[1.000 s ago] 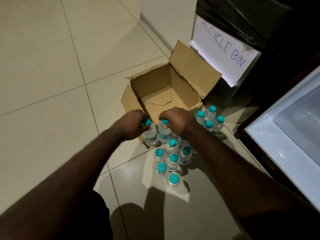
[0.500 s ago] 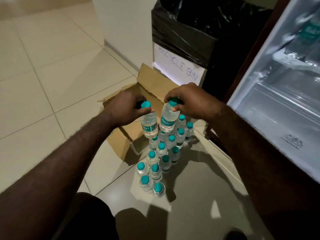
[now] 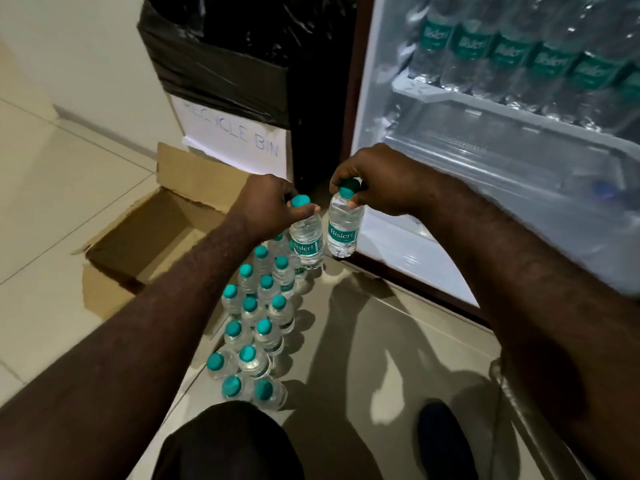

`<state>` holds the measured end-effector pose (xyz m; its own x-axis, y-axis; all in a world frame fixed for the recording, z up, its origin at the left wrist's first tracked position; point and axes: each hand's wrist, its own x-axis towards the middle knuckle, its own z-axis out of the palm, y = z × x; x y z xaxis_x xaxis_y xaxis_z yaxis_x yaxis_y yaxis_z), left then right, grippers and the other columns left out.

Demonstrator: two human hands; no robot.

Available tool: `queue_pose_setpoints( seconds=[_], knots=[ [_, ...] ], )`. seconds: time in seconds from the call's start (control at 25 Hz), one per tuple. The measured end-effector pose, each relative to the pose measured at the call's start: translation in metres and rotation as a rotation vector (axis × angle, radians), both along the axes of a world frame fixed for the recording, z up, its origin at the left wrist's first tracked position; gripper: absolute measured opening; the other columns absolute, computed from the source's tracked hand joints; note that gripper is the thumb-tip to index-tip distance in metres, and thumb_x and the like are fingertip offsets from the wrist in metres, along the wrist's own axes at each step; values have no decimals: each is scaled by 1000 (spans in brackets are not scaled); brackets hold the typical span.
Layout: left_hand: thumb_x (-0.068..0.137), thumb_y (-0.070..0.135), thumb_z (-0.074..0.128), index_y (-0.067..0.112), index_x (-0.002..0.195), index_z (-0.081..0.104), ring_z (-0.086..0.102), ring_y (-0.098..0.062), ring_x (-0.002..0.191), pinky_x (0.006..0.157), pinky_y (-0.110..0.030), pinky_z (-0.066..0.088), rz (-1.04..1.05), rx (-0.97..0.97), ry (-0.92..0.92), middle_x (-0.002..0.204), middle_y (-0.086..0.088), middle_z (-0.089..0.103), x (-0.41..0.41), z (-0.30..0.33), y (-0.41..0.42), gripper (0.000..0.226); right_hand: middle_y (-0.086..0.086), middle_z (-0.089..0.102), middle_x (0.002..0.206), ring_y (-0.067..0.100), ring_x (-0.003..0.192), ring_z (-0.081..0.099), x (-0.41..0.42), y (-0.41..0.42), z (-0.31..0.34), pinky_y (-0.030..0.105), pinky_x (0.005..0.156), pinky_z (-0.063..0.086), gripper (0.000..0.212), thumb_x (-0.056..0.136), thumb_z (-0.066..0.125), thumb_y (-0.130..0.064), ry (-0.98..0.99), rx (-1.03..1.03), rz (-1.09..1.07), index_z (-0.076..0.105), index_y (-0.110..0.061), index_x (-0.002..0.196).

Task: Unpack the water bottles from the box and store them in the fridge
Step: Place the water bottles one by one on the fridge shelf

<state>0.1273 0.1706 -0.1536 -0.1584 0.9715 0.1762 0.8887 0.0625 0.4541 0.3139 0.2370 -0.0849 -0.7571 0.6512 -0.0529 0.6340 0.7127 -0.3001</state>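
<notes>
Black-lined bin (image 3: 221,60) stands by the wall; its paper sign (image 3: 235,136) apparently reads "RECYCLE BIN".

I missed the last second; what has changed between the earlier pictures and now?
Both hands, left hand and right hand, lifted one bottle each, left bottle and right bottle, by the cap from the floor group toward the open fridge. Floor bottles and box stayed.

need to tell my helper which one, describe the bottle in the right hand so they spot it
Start at the open fridge. Just before its lower left edge, the right hand pinches a bottle by its teal cap; it hangs clear of the floor, nearest the fridge.
</notes>
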Motion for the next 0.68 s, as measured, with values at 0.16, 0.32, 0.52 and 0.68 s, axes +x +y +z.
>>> queue_pose_setpoints(
  seconds=[0.16,0.32,0.52,0.68],
  knots=[
    [75,47,76,12,80,73,59,-9,55,52,-24,44,-5,-32,-50,63,1,66,23,-18,13,36,0,67,113,8,86,51,28,2,8,22,76,37,38,77,74,-4,-12,13,-75,69,-19,111],
    [74,44,78,10,74,71,59,-7,53,48,-17,36,13,-105,-103,59,3,63,47,-45,21,34,-1,67,113,7,86,51,55,1,17,21,76,37,39,78,74,-3,-8,27,-139,68,-20,112],
    [74,41,78,10,75,65,60,-12,61,51,-25,45,146,-334,-223,67,-1,62,74,-99,31,34,0,67,113,8,90,51,82,-5,7,22,81,40,38,81,71,-3,41,38,-199,67,-20,114],
    [76,45,76,11,84,61,59,-14,68,51,-23,38,231,-470,-219,79,-3,62,76,-140,39,38,3,67,114,18,101,59,91,-11,-12,32,90,48,37,83,68,-3,72,37,-217,66,-19,117]
  ],
)
